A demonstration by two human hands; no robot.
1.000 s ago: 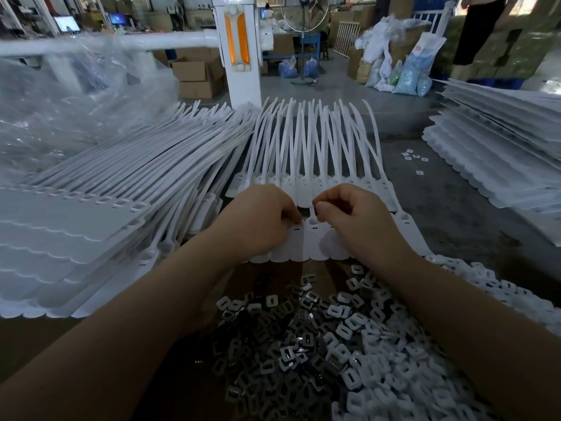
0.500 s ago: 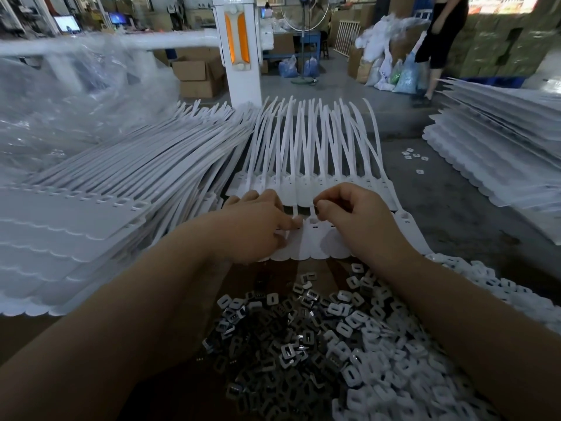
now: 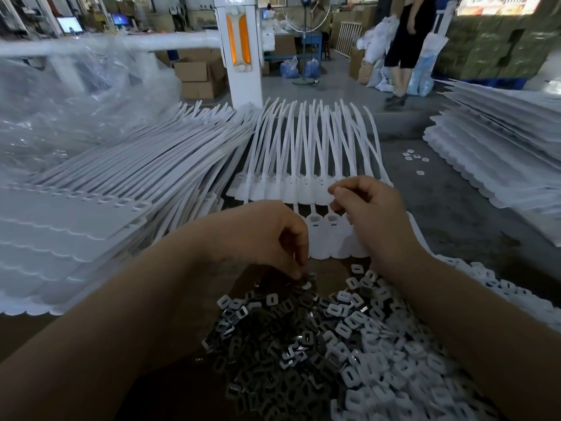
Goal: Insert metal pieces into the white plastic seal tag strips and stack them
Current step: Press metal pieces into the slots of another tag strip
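A white seal tag strip lies in front of me, its slotted heads toward me. Another strip row lies behind it with tails fanning away. My left hand reaches down with curled fingers and pinches at a metal piece on the far edge of the dark metal pieces pile. My right hand hovers over the strip heads. Its fingers are curled, thumb and forefinger close together, and nothing shows between them.
White plastic clips lie heaped at the right of the metal pile. Tall stacks of tag strips sit at the left and at the right. A clear plastic bag, a white pillar and a standing person are beyond.
My left hand has left the strip heads and dropped back toward me onto the metal pile. My right hand has lifted slightly off the strip. The person in the background has walked left.
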